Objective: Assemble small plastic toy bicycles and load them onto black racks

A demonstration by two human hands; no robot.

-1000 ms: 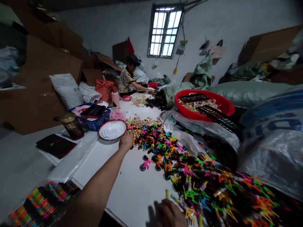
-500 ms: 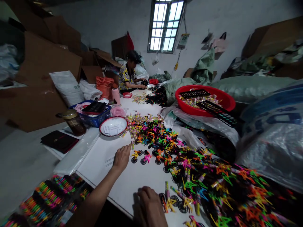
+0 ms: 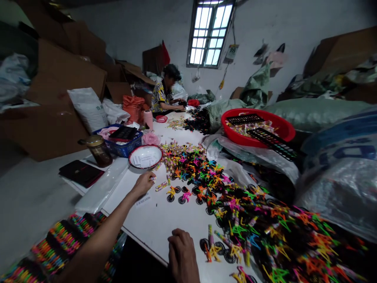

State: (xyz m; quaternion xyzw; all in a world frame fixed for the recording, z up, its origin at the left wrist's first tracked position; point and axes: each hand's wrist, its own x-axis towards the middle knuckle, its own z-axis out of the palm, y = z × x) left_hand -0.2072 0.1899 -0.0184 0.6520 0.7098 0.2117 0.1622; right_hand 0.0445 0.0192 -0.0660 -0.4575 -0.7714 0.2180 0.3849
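Note:
My left hand [image 3: 143,184] is closed on a small patterned tube [image 3: 152,178], just below the white bowl with a red rim [image 3: 135,164]. Right of it, another patterned tube [image 3: 161,186] lies on the white table [image 3: 147,224]. A yellow toy bicycle [image 3: 172,192] and a pink one [image 3: 185,195] stand apart from the long heap of colourful toy bicycles [image 3: 203,173]. My right hand [image 3: 182,251] rests at the near table edge, fingers curled; what is under them is hidden. Orange and yellow bicycles [image 3: 212,251] lie just right of it.
A red basin [image 3: 282,135] holds tubes and black racks. At the left are a blue basket [image 3: 125,148], a lidded jar [image 3: 98,149] and a black folder [image 3: 79,173]. Another person [image 3: 160,94] sits at the far end. Packed bundles [image 3: 55,243] lie below left.
My left hand has moved left and slightly up from beside the yellow bicycle, and a tube now shows at its fingertips. A patterned tube is now visible on the table. The view has shifted slightly.

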